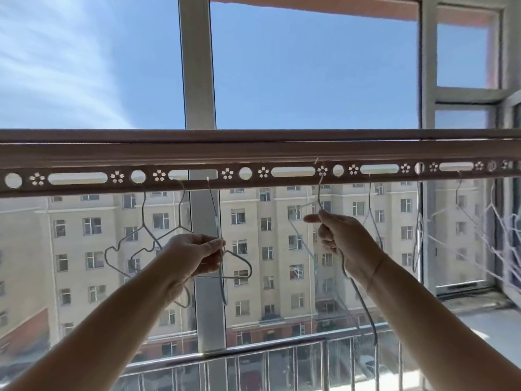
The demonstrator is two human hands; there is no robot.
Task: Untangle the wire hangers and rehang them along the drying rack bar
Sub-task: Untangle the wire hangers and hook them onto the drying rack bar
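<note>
The drying rack bar (pixel 253 153) runs across the view, with a perforated strip of round holes, slots and flower cut-outs along its lower edge. Several thin wire hangers hang from the strip. Two hangers (pixel 124 249) dangle at the left, overlapping. My left hand (pixel 194 255) pinches the neck of a third hanger (pixel 214 210), whose hook sits in the strip above. My right hand (pixel 344 241) grips the neck of another hanger (pixel 320 193), hooked near a flower cut-out, its body trailing down below my wrist. More hangers (pixel 417 238) hang further right.
Behind the bar stand window frames (pixel 197 80) and glass, with an apartment block outside. A metal railing (pixel 253 354) crosses below my arms. White tangled wires (pixel 499 238) lie at the far right by the window sill (pixel 479 303).
</note>
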